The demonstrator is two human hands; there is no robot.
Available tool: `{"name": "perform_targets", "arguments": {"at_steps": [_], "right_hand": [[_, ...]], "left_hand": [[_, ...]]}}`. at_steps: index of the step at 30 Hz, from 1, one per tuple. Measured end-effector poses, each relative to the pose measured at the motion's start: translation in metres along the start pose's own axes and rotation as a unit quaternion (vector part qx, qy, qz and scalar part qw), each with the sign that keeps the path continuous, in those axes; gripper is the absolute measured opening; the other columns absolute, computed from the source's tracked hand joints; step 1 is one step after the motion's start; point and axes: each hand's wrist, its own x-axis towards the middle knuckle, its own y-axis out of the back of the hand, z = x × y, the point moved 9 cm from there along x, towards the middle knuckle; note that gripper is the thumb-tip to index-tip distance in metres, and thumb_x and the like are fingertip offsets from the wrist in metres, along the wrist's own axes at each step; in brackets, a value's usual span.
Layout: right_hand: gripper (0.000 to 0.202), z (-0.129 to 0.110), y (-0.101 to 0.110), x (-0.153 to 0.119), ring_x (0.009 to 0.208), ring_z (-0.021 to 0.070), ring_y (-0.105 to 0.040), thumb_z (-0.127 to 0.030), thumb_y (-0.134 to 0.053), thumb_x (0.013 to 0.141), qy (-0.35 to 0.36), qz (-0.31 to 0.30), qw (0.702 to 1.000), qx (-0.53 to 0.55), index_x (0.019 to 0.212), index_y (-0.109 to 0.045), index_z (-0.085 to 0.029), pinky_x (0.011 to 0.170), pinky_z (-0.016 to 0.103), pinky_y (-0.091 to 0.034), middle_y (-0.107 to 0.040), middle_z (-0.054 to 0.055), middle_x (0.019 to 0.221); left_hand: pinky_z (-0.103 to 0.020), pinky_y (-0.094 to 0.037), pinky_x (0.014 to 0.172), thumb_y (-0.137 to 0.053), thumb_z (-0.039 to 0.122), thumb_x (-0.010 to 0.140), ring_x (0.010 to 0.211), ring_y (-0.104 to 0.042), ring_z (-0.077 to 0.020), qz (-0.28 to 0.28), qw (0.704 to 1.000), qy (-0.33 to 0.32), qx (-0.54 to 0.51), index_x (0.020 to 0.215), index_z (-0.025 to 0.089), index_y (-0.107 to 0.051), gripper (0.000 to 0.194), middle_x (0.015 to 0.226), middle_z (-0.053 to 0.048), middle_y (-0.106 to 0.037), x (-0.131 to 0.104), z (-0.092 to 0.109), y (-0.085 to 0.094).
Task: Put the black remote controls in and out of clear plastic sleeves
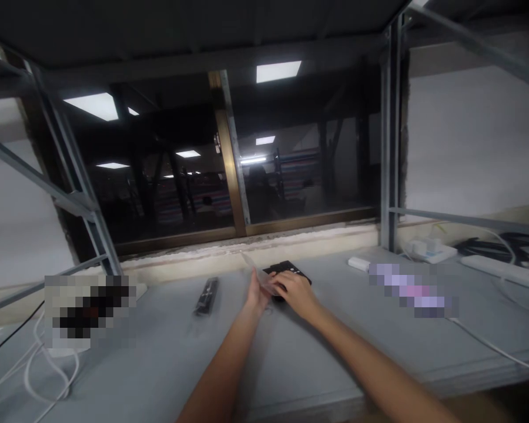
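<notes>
Both hands, left hand (258, 292) and right hand (296, 291), grip a black device (291, 272) on the grey table (291, 358) beneath a dark window (291, 170).

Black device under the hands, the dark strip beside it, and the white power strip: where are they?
Black device (293, 271), head view, its far top edge.
Dark strip (207, 295), head view, its middle.
Power strip (500, 267), head view, its long top face.
</notes>
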Motion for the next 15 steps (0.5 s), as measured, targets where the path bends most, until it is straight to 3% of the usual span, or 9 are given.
{"name": "perform_targets", "arguments": {"at_steps": [4, 9, 12, 15], "right_hand": [[0.008, 0.002, 0.003, 0.000, 0.088, 0.0184, -0.060, -0.015, -0.056, 0.083, -0.026, 0.015, 0.999, -0.019, 0.085, -0.060, -0.022, 0.072, 0.027, -0.042, -0.067, 0.003, 0.094], [0.011, 0.007, -0.002, 0.000, 0.068, 0.0145, -0.057, -0.011, -0.050, 0.083, -0.048, 0.001, 0.997, -0.055, 0.078, -0.053, -0.020, 0.059, 0.024, -0.033, -0.063, 0.000, 0.080], [0.015, 0.006, -0.008, -0.001, 0.063, 0.0139, -0.055, -0.007, -0.049, 0.081, -0.036, -0.023, 0.996, -0.080, 0.076, -0.052, -0.021, 0.057, 0.024, -0.029, -0.061, -0.001, 0.072], [0.014, 0.002, -0.012, -0.003, 0.066, 0.0150, -0.058, -0.007, -0.051, 0.080, -0.024, -0.043, 0.995, -0.086, 0.079, -0.054, -0.021, 0.057, 0.024, -0.030, -0.064, 0.000, 0.076]], "left_hand": [[-0.029, -0.046, 0.066, -0.022, 0.051, 0.094, 0.065, -0.058, -0.0179, 0.032, 0.998, -0.022, -0.042, 0.069, 0.016, -0.060, 0.058, 0.064, -0.007, -0.060, -0.010, 0.007, -0.007], [-0.029, -0.046, 0.064, -0.040, 0.069, 0.080, 0.067, -0.060, -0.0202, -0.003, 0.997, -0.073, -0.024, 0.074, 0.015, -0.061, 0.058, 0.062, -0.006, -0.060, -0.009, 0.006, -0.021], [-0.030, -0.048, 0.065, -0.045, 0.075, 0.073, 0.074, -0.063, -0.0230, 0.008, 0.996, -0.084, -0.037, 0.077, 0.016, -0.062, 0.061, 0.067, -0.008, -0.064, -0.001, 0.002, -0.014], [-0.030, -0.048, 0.064, -0.042, 0.079, 0.070, 0.075, -0.064, -0.0230, 0.013, 0.996, -0.082, -0.029, 0.077, 0.018, -0.060, 0.064, 0.066, -0.006, -0.062, 0.005, 0.001, -0.003]]}}
